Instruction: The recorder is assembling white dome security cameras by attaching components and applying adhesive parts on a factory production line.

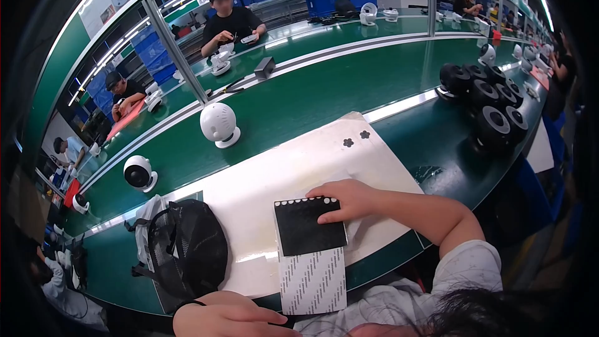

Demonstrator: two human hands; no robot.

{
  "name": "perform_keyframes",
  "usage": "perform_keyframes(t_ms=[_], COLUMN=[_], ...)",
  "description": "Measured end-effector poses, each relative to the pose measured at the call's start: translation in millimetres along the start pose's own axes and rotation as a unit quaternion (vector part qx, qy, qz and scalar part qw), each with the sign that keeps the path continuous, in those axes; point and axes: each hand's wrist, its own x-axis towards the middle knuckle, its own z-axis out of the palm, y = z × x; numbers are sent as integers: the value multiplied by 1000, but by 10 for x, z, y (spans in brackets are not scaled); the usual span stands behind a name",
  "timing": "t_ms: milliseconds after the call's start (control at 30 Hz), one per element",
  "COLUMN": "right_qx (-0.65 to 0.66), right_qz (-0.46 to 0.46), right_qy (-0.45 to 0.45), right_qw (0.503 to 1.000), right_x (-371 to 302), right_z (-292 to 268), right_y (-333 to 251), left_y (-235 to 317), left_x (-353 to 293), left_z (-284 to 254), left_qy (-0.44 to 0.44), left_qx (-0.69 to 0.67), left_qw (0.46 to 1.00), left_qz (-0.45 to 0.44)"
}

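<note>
My right hand (pixel 346 201) grips the top edge of a black sheet (pixel 309 228), thumb on its face and fingers at the upper edge. White round spots run along the top of this sheet. A white backing paper (pixel 313 281) with rows of grey print extends below it toward my body. My left hand (pixel 228 318) is low in the view, fingers stretched toward the paper's lower end, with nothing seen in it. Beneath the sheet lies a cream board (pixel 249 181). Two small black flower-shaped pieces (pixel 347 142) are on its far part.
A black mesh bag (pixel 190 246) sits at left on the board. White round-headed devices (pixel 218 123) stand along the green bench (pixel 299 90). Several black round units (pixel 493 126) cluster at right. A metal post (pixel 171 47) rises beyond the bench, and people work across it.
</note>
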Motion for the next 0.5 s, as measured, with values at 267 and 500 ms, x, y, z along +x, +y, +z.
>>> perform_keyframes(t_ms=[267,500], right_qx=[1,2], right_qz=[-2,2], right_qy=[-1,-5], right_qw=[1000,1000], right_x=[-4,-6], right_z=[2,-8], right_y=[-1,-7], left_y=[-7,-20], left_x=[111,205], left_z=[-17,-80], left_qy=[-44,-99], left_qx=[-7,-25], left_qw=[999,995], left_qz=[3,-7])
